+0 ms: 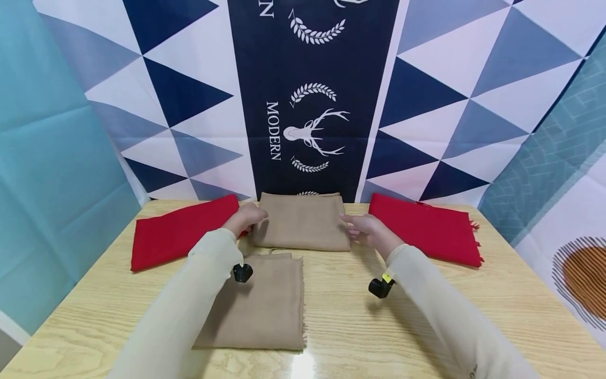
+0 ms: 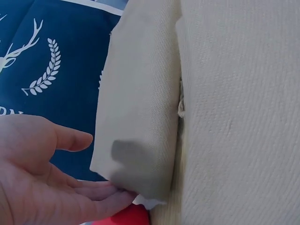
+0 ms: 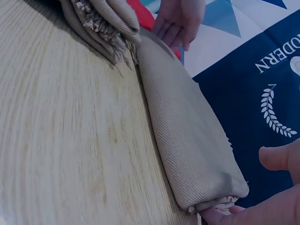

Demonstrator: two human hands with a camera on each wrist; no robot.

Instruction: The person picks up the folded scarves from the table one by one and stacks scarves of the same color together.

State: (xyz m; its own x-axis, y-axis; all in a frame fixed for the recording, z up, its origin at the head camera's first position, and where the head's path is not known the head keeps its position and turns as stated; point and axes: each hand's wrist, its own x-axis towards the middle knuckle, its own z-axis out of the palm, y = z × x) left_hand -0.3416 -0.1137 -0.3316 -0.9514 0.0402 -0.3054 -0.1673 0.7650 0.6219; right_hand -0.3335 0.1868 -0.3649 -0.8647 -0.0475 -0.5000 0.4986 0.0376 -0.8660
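A folded beige scarf [image 1: 303, 221] lies at the back of the table, against the wall hanging. At its left edge is my left hand [image 1: 246, 217], whose fingers [image 2: 105, 201] touch the underside of the cloth while the thumb stands apart above. My right hand [image 1: 366, 229] is at the opposite edge. In the right wrist view its fingertips [image 3: 218, 214] meet the bottom of the folded end, and the thumb [image 3: 276, 157] is raised away. A second folded beige scarf [image 1: 270, 310] with a fringed side lies nearer, partly hidden by my left forearm.
A folded red scarf [image 1: 175, 231] lies to the left and another red scarf [image 1: 426, 229] with a fringed end to the right. Behind the wooden table [image 1: 350, 316] hangs a patterned cloth [image 1: 312, 68]. Blue fabric [image 1: 57, 158] hangs on the left.
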